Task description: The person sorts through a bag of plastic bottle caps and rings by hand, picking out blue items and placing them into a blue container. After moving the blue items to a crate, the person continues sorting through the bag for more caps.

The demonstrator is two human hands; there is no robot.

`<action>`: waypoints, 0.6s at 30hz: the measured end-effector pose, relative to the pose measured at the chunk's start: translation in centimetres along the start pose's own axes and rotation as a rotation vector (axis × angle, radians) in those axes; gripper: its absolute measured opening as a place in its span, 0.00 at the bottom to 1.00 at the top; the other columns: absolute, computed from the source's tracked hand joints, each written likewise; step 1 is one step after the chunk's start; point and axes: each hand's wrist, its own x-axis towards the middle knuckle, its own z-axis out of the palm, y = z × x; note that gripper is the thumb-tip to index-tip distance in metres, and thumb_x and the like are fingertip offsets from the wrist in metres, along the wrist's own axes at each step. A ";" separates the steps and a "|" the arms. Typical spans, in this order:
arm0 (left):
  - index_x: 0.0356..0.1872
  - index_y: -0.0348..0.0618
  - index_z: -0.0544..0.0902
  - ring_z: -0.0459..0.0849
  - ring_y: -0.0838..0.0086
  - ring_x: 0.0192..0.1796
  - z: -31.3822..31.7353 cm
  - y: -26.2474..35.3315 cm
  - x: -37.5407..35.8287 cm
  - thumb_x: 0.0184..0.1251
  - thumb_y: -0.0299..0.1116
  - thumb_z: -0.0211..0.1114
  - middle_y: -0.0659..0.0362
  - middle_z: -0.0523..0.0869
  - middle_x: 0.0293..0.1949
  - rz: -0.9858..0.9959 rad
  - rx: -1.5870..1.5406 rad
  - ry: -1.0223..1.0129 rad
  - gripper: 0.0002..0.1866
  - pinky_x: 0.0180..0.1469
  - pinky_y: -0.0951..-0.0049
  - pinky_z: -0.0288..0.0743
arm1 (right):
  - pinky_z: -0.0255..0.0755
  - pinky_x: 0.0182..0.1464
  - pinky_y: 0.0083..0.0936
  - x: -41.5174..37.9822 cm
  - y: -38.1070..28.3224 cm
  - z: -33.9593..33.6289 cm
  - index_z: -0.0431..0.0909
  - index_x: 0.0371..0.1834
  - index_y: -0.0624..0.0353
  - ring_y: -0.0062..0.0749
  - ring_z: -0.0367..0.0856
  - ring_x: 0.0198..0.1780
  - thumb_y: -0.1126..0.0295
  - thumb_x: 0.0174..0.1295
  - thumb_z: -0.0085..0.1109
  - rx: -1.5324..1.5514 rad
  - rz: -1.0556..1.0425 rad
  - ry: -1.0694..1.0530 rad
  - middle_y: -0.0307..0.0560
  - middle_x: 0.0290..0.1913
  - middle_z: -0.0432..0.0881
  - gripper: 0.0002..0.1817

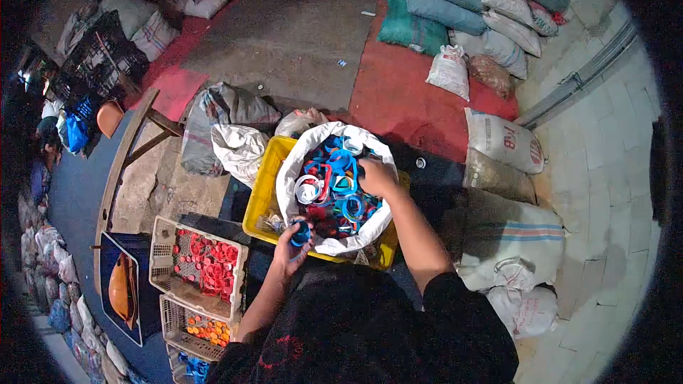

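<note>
A white sack (288,181) with its rim rolled back stands in a yellow crate (257,199). It is full of mixed plastic caps and rings, many of them blue (353,208), with red and white ones among them. At the sack's near left edge, my left hand (286,254) is closed around a blue plastic cap (301,233). My right hand (377,178) reaches over the right side of the sack into the pieces. Its fingertips are hidden there, so whether they grip anything does not show.
On the left stand crates of red caps (206,264), orange caps (208,329) and blue pieces (191,368). Beside them are an orange object (122,290) and a wooden frame (117,178). Stacked sacks (455,11) line the right wall, with more sacks (509,242) nearer.
</note>
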 end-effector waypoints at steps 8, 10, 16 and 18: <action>0.59 0.47 0.75 0.85 0.63 0.45 0.3 0.3 0.3 0.78 0.53 0.55 0.52 0.84 0.50 0.005 -0.176 -0.154 0.23 0.44 0.66 0.84 | 0.75 0.59 0.46 6.6 -5.8 -0.2 0.87 0.45 0.56 0.52 0.82 0.55 0.60 0.63 0.60 0.171 -0.138 0.207 0.55 0.51 0.85 0.15; 0.60 0.46 0.76 0.84 0.62 0.48 1.3 0.5 0.7 0.78 0.56 0.53 0.51 0.84 0.52 -0.011 -0.214 -0.223 0.25 0.46 0.63 0.84 | 0.68 0.66 0.51 7.9 -5.5 4.1 0.86 0.48 0.55 0.54 0.75 0.64 0.59 0.64 0.61 -0.009 -0.088 0.093 0.57 0.63 0.77 0.16; 0.59 0.46 0.78 0.83 0.61 0.48 2.6 1.4 1.0 0.78 0.63 0.44 0.51 0.84 0.52 -0.013 -0.195 -0.228 0.32 0.47 0.61 0.81 | 0.68 0.66 0.48 5.9 -7.2 3.2 0.86 0.40 0.55 0.54 0.73 0.65 0.64 0.59 0.68 -0.014 -0.175 0.136 0.57 0.68 0.72 0.10; 0.59 0.46 0.78 0.83 0.61 0.49 2.2 1.8 1.2 0.78 0.63 0.45 0.51 0.84 0.52 -0.048 -0.194 -0.247 0.31 0.48 0.61 0.81 | 0.70 0.65 0.46 4.2 -7.2 2.4 0.85 0.39 0.57 0.55 0.76 0.63 0.65 0.57 0.70 0.144 -0.196 0.179 0.58 0.68 0.73 0.11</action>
